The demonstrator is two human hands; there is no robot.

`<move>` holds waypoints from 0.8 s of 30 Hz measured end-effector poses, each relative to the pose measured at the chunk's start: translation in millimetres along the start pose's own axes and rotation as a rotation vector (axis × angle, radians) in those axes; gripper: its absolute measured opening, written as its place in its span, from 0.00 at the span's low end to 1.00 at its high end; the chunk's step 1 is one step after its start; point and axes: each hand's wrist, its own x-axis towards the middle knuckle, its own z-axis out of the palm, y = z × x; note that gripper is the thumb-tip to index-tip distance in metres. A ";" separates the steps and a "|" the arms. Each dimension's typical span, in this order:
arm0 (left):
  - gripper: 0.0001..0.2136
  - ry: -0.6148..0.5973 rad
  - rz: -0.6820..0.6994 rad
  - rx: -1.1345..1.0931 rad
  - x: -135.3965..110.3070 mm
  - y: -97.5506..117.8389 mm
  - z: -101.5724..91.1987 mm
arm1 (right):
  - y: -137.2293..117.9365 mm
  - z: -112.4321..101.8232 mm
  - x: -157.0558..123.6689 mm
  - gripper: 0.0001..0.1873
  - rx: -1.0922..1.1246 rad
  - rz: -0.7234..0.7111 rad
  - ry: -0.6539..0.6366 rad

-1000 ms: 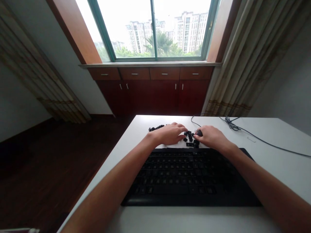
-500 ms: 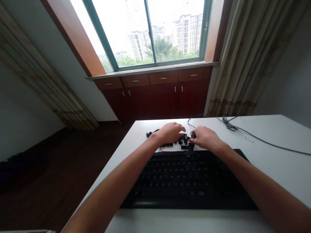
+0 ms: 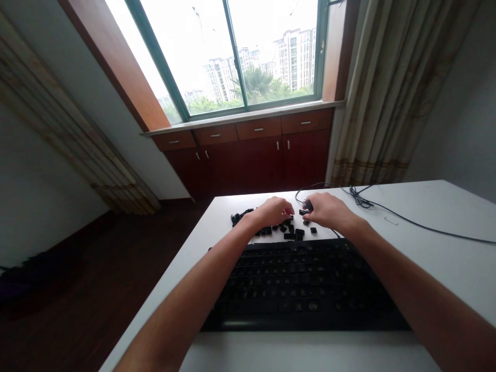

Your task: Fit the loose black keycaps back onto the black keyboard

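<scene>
A black keyboard (image 3: pixel 306 284) lies on the white table (image 3: pixel 426 248) in front of me. Beyond its far edge is a scatter of several loose black keycaps (image 3: pixel 289 231). My left hand (image 3: pixel 273 212) rests over the left part of that scatter, fingers curled down onto the caps. My right hand (image 3: pixel 327 211) sits just right of it, fingers closed on a small dark object (image 3: pixel 308 205) with a reddish spot; I cannot make out what it is. The two hands nearly meet above the caps.
A black cable (image 3: pixel 387 209) runs from the far table edge off to the right. A small pale clip (image 3: pixel 391 221) lies near it. Red-brown cabinets (image 3: pixel 251 150) stand under the window, curtains hang at both sides, and dark floor lies to the left.
The view has tilted and shifted. Both hands moved slightly farther from the keyboard, and the right hand lifted off the caps, leaving more of them showing between the hands.
</scene>
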 end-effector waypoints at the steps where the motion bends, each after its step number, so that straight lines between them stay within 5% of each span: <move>1: 0.10 0.016 -0.008 -0.032 -0.8 -0.6 -0.2 | 0.6 0.0 0.1 0.13 0.000 -0.004 0.004; 6: 0.07 0.139 -0.044 -0.258 -18.9 5.6 -7.4 | 1.3 -2.0 -1.6 0.11 0.017 -0.036 0.030; 12: 0.16 0.211 -0.111 -0.636 -77.4 25.9 -11.0 | -12.6 -0.8 -12.8 0.11 0.064 -0.105 0.072; 18: 0.12 0.200 -0.396 -1.572 -123.0 36.9 0.7 | -18.3 17.1 -61.3 0.13 0.108 -0.220 0.127; 24: 0.12 0.181 -0.468 -1.750 -132.4 43.5 -1.0 | 8.6 43.4 -105.3 0.10 0.228 -0.308 0.264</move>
